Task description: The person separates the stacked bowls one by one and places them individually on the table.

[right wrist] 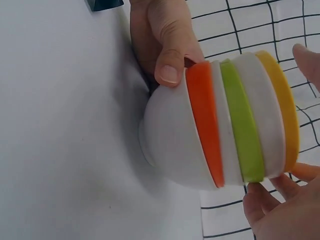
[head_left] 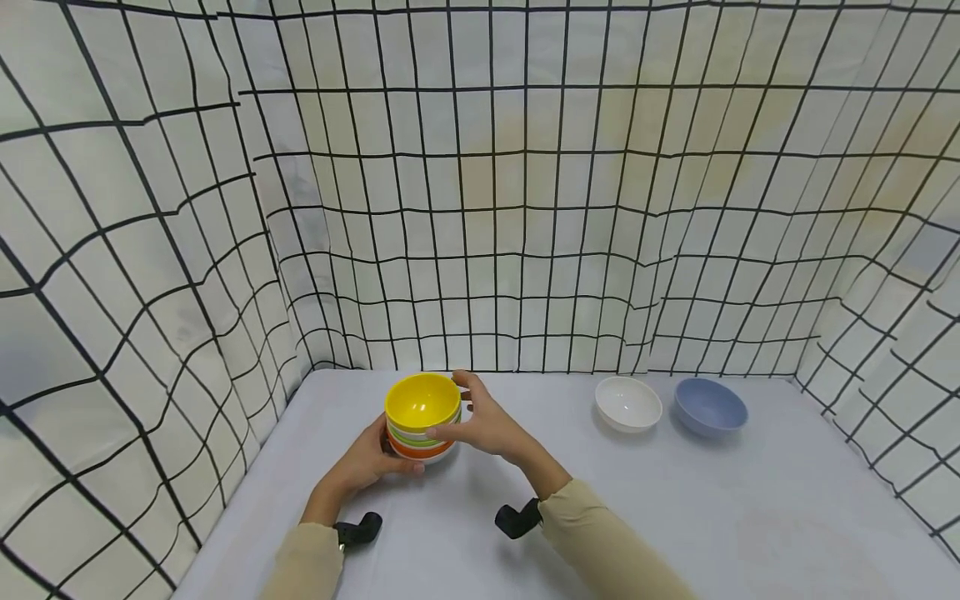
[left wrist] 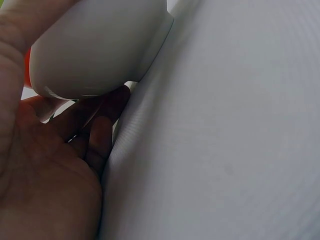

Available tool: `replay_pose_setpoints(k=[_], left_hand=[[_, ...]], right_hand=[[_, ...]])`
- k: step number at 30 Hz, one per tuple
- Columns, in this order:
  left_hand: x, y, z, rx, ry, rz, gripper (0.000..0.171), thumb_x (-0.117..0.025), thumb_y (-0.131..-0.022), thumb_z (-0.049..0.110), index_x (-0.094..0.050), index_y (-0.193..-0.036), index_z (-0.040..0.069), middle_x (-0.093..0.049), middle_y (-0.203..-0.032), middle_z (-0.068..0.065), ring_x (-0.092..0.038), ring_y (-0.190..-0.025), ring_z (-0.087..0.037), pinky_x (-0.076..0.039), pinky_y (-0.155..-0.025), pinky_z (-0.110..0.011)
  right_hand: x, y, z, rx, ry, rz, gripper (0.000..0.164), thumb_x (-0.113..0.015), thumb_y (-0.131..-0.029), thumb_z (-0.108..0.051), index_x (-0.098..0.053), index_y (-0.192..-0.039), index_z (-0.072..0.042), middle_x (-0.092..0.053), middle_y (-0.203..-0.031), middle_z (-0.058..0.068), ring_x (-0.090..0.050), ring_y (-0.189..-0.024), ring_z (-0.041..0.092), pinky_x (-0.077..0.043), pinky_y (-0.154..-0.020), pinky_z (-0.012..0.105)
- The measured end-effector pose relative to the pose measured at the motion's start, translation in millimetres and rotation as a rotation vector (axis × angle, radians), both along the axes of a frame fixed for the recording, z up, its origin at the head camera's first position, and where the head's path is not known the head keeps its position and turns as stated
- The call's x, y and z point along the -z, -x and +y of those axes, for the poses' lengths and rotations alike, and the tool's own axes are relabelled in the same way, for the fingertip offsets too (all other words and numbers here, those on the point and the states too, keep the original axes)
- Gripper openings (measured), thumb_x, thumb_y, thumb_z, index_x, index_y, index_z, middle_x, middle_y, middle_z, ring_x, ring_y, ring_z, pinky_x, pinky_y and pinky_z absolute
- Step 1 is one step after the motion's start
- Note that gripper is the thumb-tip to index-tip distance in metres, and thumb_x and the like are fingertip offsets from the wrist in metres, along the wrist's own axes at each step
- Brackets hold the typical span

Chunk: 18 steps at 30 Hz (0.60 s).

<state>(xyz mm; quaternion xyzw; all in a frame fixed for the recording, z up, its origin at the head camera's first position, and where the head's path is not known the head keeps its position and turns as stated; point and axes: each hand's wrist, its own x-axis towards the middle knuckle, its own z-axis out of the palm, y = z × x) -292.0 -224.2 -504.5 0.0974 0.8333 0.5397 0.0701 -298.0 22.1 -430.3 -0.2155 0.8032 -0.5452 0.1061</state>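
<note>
A stack of nested bowls (head_left: 422, 442) is at the left of the table, white outside with orange, green and yellow rims; the yellow bowl (head_left: 423, 402) is on top. My left hand (head_left: 365, 457) grips the stack low down, its thumb on the front of the lowest bowl (right wrist: 172, 135) and its fingers behind. The lowest bowl's foot is close over the white cloth. Around the upper rims, my right hand (head_left: 491, 423) is spread, fingertips at the green and yellow rims. Its thumb (right wrist: 307, 62) appears apart from the yellow rim in the right wrist view.
A white bowl (head_left: 628, 405) and a blue bowl (head_left: 710, 407) stand side by side at the back right. White cloth (head_left: 675, 517) covers the table. Walls of white sheet with a black grid (head_left: 525, 208) enclose the back and sides.
</note>
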Motion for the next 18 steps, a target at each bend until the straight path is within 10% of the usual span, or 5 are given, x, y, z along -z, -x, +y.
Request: replay_pose_setpoints(k=[18], left_hand=[[1.3,-0.3,-2,0.035,0.011,0.04,0.088,-0.094,-0.074,0.025,-0.044,-0.146,0.017,-0.059,-0.136,-0.007,-0.057,-0.119,-0.023,-0.046,-0.108,-0.04]], right_hand=[[12.8,11.1,-28,0.029,0.052,-0.031,0.11,-0.089,-0.078,-0.032,-0.019,-0.161,-0.017,-0.042,-0.15,0.008,-0.051,-0.13,0.024,-0.044,-0.113,0.05]])
